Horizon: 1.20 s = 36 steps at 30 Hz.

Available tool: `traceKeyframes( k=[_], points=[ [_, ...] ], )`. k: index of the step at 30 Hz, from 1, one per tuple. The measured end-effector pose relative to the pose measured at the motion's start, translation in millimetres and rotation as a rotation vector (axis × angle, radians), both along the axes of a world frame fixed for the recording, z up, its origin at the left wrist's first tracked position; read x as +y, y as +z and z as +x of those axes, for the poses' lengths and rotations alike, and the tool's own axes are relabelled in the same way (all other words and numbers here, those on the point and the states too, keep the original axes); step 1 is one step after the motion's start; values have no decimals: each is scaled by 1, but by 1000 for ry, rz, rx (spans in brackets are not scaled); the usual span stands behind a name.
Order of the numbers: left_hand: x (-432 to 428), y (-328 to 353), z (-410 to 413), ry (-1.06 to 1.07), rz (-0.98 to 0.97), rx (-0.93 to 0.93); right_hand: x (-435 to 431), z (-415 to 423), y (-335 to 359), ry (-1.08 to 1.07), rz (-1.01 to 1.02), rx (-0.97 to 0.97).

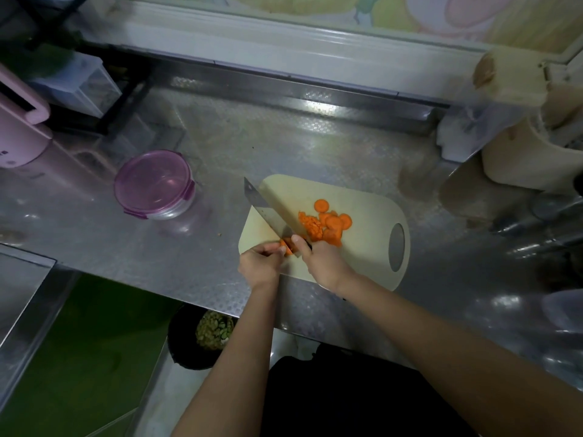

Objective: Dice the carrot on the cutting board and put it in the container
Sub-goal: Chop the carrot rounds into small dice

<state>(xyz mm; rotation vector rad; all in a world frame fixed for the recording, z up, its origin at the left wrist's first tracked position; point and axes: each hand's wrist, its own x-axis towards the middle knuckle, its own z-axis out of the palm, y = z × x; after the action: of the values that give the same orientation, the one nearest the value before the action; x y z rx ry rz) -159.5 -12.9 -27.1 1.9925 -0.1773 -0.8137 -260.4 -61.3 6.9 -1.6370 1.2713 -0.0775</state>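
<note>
Right grip is curling closed round the cleaver handle, blade slanting up-left over the cutting board. Left grip is pinching the carrot stub at the board's near-left edge, fingertips just beside the blade. Carrot slices are lying heaped mid-board, right of the blade. Round container, purple lid on, is sitting on the steel table, well apart to the left

The tabletop is embossed, shiny metal; the cutting board is matt cream plastic, the container glossy (translucent purple lid) plastic.
</note>
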Motion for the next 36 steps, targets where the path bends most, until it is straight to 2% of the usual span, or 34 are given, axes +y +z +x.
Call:
traceKeyframes(
  k=[7,22,27,36],
  points=[
    [0,0,2,-11,2,2,-6,-8,-2,-93,-9,-109],
    [-1,1,1,0,12,13,9,-12,6,-8,7,-14],
    [-2,2,1,-9,41,21,2,-10,11,92,2,50],
    [-4,1,2,-12,52,33,-1,-9,11,94,29,62]
  ],
)
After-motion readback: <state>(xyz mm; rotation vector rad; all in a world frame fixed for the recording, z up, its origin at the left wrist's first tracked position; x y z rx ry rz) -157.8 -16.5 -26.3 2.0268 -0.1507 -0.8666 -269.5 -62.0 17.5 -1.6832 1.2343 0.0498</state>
